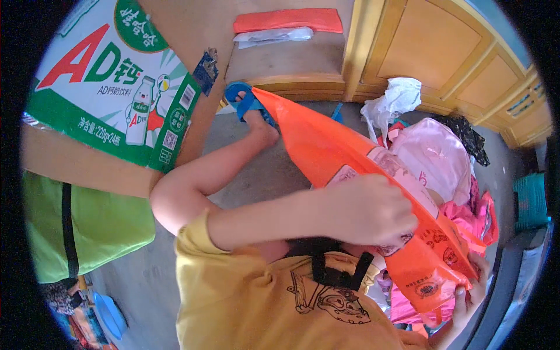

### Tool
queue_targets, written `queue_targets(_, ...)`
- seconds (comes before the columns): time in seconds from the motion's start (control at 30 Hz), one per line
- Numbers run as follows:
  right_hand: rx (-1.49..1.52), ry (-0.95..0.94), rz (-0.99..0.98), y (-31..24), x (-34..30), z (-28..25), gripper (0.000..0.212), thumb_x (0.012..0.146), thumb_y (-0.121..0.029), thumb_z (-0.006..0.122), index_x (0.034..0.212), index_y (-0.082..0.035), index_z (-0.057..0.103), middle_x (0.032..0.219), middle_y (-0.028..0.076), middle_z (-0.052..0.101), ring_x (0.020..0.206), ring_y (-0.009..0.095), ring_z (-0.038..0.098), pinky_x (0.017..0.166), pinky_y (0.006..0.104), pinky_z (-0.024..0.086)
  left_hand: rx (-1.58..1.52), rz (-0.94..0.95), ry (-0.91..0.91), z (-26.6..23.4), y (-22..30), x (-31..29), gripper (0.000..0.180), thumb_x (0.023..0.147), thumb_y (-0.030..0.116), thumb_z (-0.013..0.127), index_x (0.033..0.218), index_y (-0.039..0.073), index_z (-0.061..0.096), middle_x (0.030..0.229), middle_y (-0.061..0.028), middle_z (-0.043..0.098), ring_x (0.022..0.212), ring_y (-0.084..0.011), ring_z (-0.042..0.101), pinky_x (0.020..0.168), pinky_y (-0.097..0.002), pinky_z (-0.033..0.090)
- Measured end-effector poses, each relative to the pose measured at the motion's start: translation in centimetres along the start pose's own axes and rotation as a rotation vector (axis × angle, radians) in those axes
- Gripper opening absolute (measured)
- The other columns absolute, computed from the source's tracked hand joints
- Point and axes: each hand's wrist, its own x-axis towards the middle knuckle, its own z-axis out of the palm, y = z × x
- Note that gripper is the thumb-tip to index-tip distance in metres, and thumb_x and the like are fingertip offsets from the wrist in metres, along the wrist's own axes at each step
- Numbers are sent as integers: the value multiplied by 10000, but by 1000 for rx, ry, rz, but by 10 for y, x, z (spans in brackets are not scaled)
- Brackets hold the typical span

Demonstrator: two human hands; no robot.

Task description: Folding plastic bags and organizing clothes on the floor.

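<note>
An orange plastic bag [326,137] with printed patches is drawn out in a long slanting strip, from near my foot down to my lower right. My left hand [373,210] is closed in a fist on the bag's middle, its fingertips hidden. At the lower right end, my right hand [469,297] pinches the bag's edge between thumb and fingers. The bag's far tip reaches the blue slipper [252,105] on my foot; I cannot tell whether it is held there.
On the left stand a printed green-and-white carton [116,87] and a lime-green bag [93,227]. Beyond the orange bag lie a pink backpack [437,154] and a white plastic bag [396,102]. Folded red plastic [289,20] rests on a ledge beside wooden cabinets [431,44]. Teal baskets [529,201] stand far right.
</note>
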Motion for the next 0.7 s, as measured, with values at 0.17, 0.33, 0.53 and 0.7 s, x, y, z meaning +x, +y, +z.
queue_targets(0.17, 111, -14, 199, 14, 3, 6, 353, 737, -275, 427, 876, 47, 470, 970, 119, 423, 898, 217, 402, 769, 298, 289, -42, -112, -177, -19, -54, -50, 242, 627, 260, 523, 761, 70, 458, 765, -40, 466, 706, -179, 464, 561, -290, 369)
queue_targets(0.33, -8, 198, 134, 27, 0, 6, 302, 768, -238, 387, 772, 56, 459, 820, 94, 442, 760, 179, 419, 682, 264, 316, 199, -249, -288, -47, -90, -76, 354, 642, 265, 528, 919, 62, 444, 945, -74, 442, 895, -234, 415, 744, -333, 327)
queue_targets(0.53, -73, 272, 39, 32, -4, -1, 358, 741, -304, 405, 717, 49, 459, 740, 112, 438, 695, 203, 409, 637, 295, 318, 160, -226, -283, -55, -117, -66, 470, 634, 231, 538, 1038, 47, 384, 1065, -113, 374, 981, -273, 356, 824, -377, 280)
queue_targets(0.7, 20, 298, -84, 37, -1, 4, 358, 722, -302, 431, 647, 48, 435, 684, 87, 411, 645, 184, 380, 590, 281, 305, 171, -192, -359, -49, -124, -57, 477, 637, 294, 516, 1022, 41, 393, 1004, -134, 411, 952, -276, 380, 815, -362, 284)
